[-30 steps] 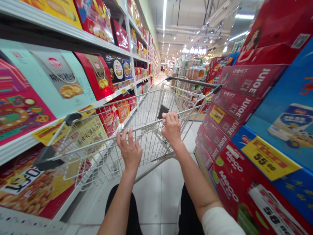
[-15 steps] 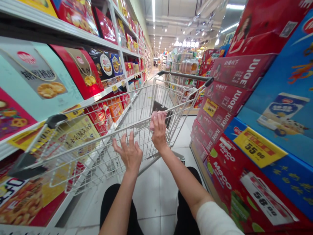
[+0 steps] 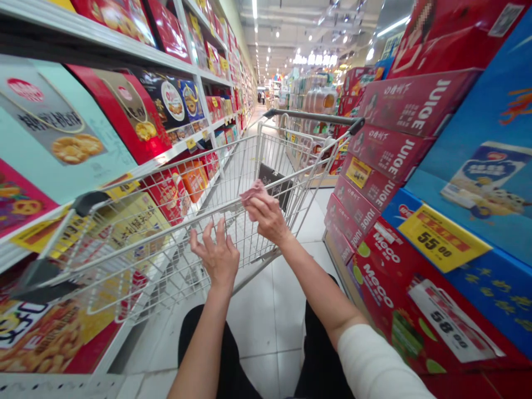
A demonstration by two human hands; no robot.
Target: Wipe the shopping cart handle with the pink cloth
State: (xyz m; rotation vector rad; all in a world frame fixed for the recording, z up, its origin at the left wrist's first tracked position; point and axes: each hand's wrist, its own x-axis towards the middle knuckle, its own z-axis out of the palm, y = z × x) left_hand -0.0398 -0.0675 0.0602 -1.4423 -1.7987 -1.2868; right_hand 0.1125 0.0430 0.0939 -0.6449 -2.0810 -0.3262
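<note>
Grip of the right hand (image 3: 266, 215), closed on a crumpled pink cloth (image 3: 252, 192) by the near long edge of the shopping cart (image 3: 145, 242). Left hand (image 3: 219, 259), empty, loosely curled beside that edge. Step in hand, I judge: cloth handling; edge contact calls for flatter folds.

Bright white light reaches you from ceiling strip lights (image 3: 255, 8) and small spotlights (image 3: 277, 34), with the far aisle (image 3: 261, 98) soft and the boxes (image 3: 469, 194) at right stretched by wide-angle distortion.
</note>
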